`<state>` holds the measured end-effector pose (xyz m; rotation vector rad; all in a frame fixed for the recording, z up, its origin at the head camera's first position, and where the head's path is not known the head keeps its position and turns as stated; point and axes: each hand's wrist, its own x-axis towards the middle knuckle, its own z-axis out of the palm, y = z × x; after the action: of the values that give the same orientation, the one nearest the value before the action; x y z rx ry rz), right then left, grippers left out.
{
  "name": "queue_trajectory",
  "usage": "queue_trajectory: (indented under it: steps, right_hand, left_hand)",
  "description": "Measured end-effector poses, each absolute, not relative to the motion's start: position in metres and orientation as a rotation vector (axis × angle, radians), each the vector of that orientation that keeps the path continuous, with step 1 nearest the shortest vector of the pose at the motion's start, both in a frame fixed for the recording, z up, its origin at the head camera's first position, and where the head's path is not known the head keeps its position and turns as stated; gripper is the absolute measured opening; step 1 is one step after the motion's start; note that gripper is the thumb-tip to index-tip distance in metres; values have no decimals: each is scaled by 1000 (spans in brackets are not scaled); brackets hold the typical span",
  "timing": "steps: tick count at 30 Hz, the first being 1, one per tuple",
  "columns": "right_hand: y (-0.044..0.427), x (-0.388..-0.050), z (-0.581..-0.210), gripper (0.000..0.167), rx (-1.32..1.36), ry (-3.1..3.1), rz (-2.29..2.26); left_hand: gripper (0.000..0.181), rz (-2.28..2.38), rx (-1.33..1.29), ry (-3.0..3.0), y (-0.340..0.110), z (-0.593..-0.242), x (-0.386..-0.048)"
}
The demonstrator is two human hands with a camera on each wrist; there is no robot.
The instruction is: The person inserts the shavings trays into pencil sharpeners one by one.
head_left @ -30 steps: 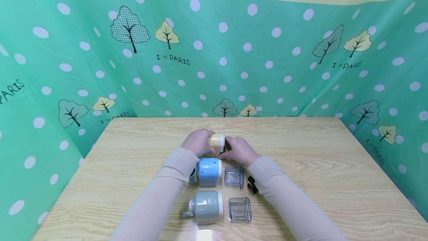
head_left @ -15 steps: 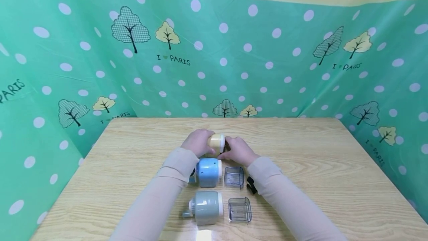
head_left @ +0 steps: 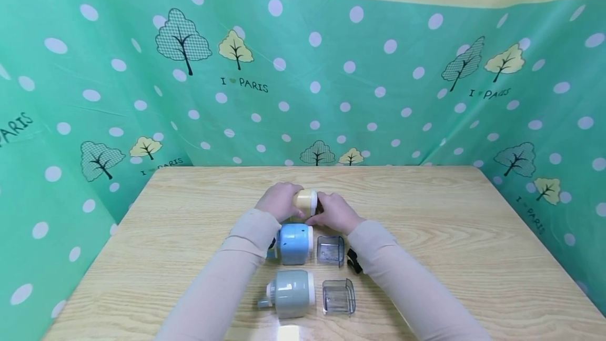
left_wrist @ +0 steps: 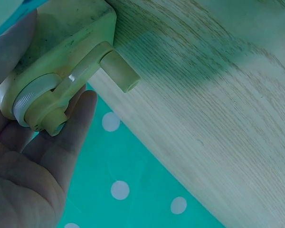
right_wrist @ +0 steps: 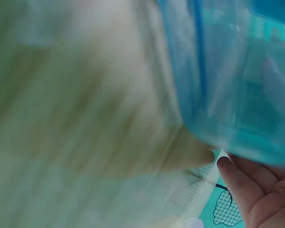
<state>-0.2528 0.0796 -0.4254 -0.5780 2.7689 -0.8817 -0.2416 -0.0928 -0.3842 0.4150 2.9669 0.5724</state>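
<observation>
My left hand (head_left: 279, 201) grips a yellow hand-crank pencil sharpener (head_left: 304, 201) lying near the table's far middle. Its crank (left_wrist: 80, 71) and yellow body (left_wrist: 76, 28) show in the left wrist view, with my left palm (left_wrist: 23, 175) beside the crank. At the sharpener's white-rimmed end, my right hand (head_left: 338, 213) pinches a dark see-through drawer, mostly hidden by the fingers. In the right wrist view, that hand (right_wrist: 270, 194) is partly behind a clear drawer (right_wrist: 228, 95). Nearer lie a blue sharpener (head_left: 294, 244) and a grey-green sharpener (head_left: 292, 294).
Two clear drawers lie on the wooden table (head_left: 426, 257): one drawer (head_left: 330, 250) right of the blue sharpener, another drawer (head_left: 339, 298) right of the grey-green one. A green dotted curtain (head_left: 379, 93) surrounds the back and sides.
My right hand has shifted very slightly left, toward the yellow sharpener. The left hand and the things on the table look the same.
</observation>
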Motion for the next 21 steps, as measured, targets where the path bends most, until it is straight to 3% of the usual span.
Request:
queue_trajectory:
  steps: [21]
  right_hand:
    - [78,-251,-419,51,-536,2760,-868]
  left_hand:
    - [64,472,441,2951,-91,-380,-241]
